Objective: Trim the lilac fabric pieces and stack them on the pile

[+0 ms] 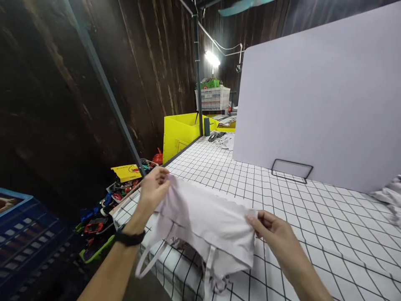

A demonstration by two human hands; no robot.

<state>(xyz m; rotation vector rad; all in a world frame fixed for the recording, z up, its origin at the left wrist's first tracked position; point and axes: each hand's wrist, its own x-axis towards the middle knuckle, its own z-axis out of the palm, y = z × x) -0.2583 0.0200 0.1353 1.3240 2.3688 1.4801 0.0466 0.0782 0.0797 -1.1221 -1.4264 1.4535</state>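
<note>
A pale pinkish-white strappy bra top (216,213) is stretched out above the near edge of the table. My left hand (153,188) pinches its left upper corner, with a black band on the wrist. At the opposite corner, my right hand (272,228) grips the fabric between thumb and fingers. Two thin straps (210,263) hang down toward me. Beneath the top, some patterned frilly fabric (219,285) shows in part; most of it is hidden.
A white table cloth with black grid lines (250,184) covers the table. A large pale board (316,100) stands on it beside a black wire frame (293,170). Yellow bins (178,129) stand at the back, a blue crate (28,238) and heaped colourful items (100,221) at left.
</note>
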